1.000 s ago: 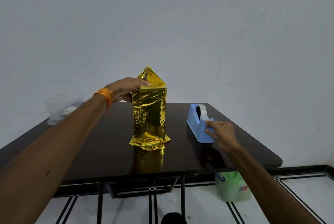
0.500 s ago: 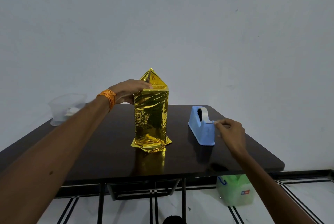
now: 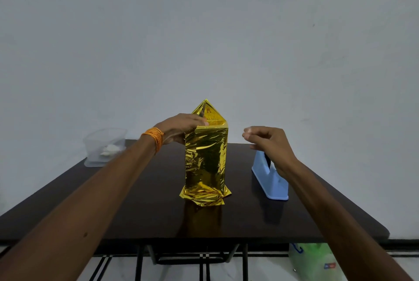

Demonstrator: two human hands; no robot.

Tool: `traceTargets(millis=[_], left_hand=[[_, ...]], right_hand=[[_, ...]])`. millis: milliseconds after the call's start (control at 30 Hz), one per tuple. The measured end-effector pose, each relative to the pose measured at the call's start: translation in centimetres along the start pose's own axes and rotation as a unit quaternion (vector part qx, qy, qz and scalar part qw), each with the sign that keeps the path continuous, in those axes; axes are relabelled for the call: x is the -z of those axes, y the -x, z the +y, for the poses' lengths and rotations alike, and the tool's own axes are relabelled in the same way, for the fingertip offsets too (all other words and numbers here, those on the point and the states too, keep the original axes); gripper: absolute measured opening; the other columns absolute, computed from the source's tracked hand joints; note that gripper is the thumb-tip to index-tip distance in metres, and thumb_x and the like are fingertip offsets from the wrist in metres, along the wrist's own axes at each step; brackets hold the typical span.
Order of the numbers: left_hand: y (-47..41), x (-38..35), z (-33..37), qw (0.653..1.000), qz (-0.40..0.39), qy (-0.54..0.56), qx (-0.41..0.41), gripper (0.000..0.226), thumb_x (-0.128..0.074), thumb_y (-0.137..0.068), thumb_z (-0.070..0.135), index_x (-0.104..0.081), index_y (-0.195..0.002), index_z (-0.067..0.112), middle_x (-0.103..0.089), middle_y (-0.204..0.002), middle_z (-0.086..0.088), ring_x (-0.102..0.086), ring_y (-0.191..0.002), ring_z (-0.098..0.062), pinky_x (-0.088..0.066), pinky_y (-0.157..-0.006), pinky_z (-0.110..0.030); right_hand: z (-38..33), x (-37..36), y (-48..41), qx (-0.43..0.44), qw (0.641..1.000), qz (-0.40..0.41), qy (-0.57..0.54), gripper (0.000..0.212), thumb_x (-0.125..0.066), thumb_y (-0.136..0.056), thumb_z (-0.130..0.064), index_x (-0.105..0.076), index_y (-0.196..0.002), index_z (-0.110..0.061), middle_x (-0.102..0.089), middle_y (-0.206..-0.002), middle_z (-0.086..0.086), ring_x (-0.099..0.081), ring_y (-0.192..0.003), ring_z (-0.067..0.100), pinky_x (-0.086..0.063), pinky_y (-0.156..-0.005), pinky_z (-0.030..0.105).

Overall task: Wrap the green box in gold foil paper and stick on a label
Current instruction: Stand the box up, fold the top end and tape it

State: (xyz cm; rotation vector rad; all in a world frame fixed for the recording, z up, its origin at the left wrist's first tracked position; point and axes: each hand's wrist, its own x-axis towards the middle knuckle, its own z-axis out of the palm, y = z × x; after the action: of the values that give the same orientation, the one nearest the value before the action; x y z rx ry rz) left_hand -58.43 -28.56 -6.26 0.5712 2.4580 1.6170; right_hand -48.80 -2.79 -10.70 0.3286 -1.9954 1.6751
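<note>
one dark table (image 3: 113, 212), grey wall (image 3: 204, 31); left hand (image 3: 181, 127) grips foil box (image 3: 206, 162); right hand (image 3: 267, 140) unclear.

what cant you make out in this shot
All in the head view:
Green box: fully covered by gold foil.
Tape strip pinched in right hand: only a glint, length unclear.
Tape dispenser roll: behind the right wrist.
Clear tub contents: blurred white.
</note>
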Motion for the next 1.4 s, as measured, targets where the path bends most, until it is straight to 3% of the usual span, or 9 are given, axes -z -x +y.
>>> traceTargets(millis=[200, 433, 567, 667, 767, 1033, 1167, 1300, 1400], left_hand=[[0.0, -0.2, 0.1, 1.000, -0.002, 0.003, -0.001, 0.047, -0.070, -0.088, 0.039, -0.060, -0.132, 0.023, -0.066, -0.119, -0.008, -0.065, -0.102, -0.021, -0.060, -0.077, -0.039], [-0.4, -0.1, 0.0, 1.000, 0.003, -0.018, -0.001, 0.046, -0.071, -0.086, 0.044, -0.062, -0.129, 0.027, -0.066, -0.120, -0.007, -0.065, -0.106, -0.024, -0.060, -0.084, -0.043], [-0.3, -0.2, 0.2, 1.000, 0.007, -0.017, 0.003, 0.046, -0.072, -0.085, 0.044, -0.063, -0.127, 0.028, -0.066, -0.122, -0.006, -0.065, -0.108, -0.024, -0.060, -0.081, -0.041], [-0.3, -0.2, 0.2, 1.000, 0.010, -0.017, 0.003, 0.047, -0.072, -0.085, 0.045, -0.062, -0.128, 0.028, -0.066, -0.123, -0.007, -0.065, -0.109, -0.024, -0.059, -0.086, -0.043], [-0.3, -0.2, 0.1, 1.000, 0.014, -0.024, 0.001, 0.046, -0.072, -0.085, 0.046, -0.062, -0.127, 0.029, -0.063, -0.128, -0.008, -0.061, -0.114, -0.027, -0.056, -0.091, -0.047], [-0.4, -0.3, 0.1, 0.999, 0.021, -0.034, -0.006, 0.040, -0.071, -0.086, 0.044, -0.066, -0.124, 0.031, -0.055, -0.139, -0.008, -0.054, -0.124, -0.030, -0.053, -0.097, -0.052], [0.0, -0.4, 0.3, 0.999, 0.022, -0.040, -0.004, 0.046, -0.068, -0.089, 0.043, -0.060, -0.132, 0.027, -0.055, -0.138, -0.007, -0.055, -0.122, -0.029, -0.053, -0.096, -0.049], [0.1, -0.5, 0.5, 0.998, 0.022, -0.053, -0.007, 0.050, -0.066, -0.091, 0.042, -0.056, -0.137, 0.027, -0.052, -0.141, -0.006, -0.052, -0.127, -0.029, -0.049, -0.102, -0.051], [0.1, -0.6, 0.6, 0.997, 0.026, -0.076, -0.017, 0.048, -0.064, -0.092, 0.044, -0.056, -0.136, 0.028, -0.046, -0.148, -0.008, -0.045, -0.133, -0.031, -0.042, -0.108, -0.053]], right_hand=[[0.1, -0.7, -0.3, 0.009, 0.999, -0.046, -0.016, 0.010, -0.071, -0.089, -0.007, -0.076, -0.098, -0.005, -0.076, -0.101, 0.007, -0.070, -0.103, 0.026, -0.057, -0.077, 0.024], [-2.0, -2.2, -1.1, 0.039, 0.992, -0.115, -0.027, 0.029, -0.069, -0.090, -0.004, -0.071, -0.117, -0.012, -0.074, -0.112, 0.002, -0.070, -0.105, 0.017, -0.059, -0.082, 0.029], [-2.7, -3.9, -2.8, 0.104, 0.991, -0.068, 0.058, 0.024, -0.077, -0.085, -0.008, -0.076, -0.107, -0.015, -0.069, -0.123, -0.005, -0.061, -0.117, 0.004, -0.051, -0.094, 0.023], [-2.9, -5.1, -3.6, 0.144, 0.988, -0.023, 0.058, 0.017, -0.079, -0.082, -0.008, -0.079, -0.099, -0.014, -0.071, -0.120, -0.005, -0.060, -0.119, 0.004, -0.052, -0.087, 0.015], [-3.0, -5.7, -3.7, 0.134, 0.991, -0.025, 0.015, 0.017, -0.078, -0.083, -0.006, -0.079, -0.095, -0.018, -0.077, -0.105, -0.001, -0.069, -0.105, 0.009, -0.056, -0.088, 0.024], [-3.0, -5.7, -3.6, 0.119, 0.990, -0.075, 0.006, 0.017, -0.073, -0.086, -0.003, -0.078, -0.100, -0.012, -0.077, -0.098, -0.005, -0.069, -0.100, 0.007, -0.054, -0.083, 0.021], [-3.5, -5.9, -3.9, 0.104, 0.989, -0.108, 0.007, 0.035, -0.072, -0.087, -0.004, -0.070, -0.119, -0.016, -0.077, -0.104, 0.001, -0.071, -0.103, 0.012, -0.057, -0.090, 0.027], [-3.6, -6.0, -4.6, 0.103, 0.981, -0.132, 0.094, 0.045, -0.078, -0.084, -0.015, -0.066, -0.124, -0.031, -0.074, -0.111, -0.005, -0.066, -0.110, 0.009, -0.054, -0.093, 0.034], [-3.5, -6.1, -5.0, 0.089, 0.970, -0.163, 0.159, 0.048, -0.078, -0.084, -0.019, -0.062, -0.127, -0.035, -0.075, -0.108, -0.008, -0.066, -0.108, 0.006, -0.053, -0.092, 0.030]])
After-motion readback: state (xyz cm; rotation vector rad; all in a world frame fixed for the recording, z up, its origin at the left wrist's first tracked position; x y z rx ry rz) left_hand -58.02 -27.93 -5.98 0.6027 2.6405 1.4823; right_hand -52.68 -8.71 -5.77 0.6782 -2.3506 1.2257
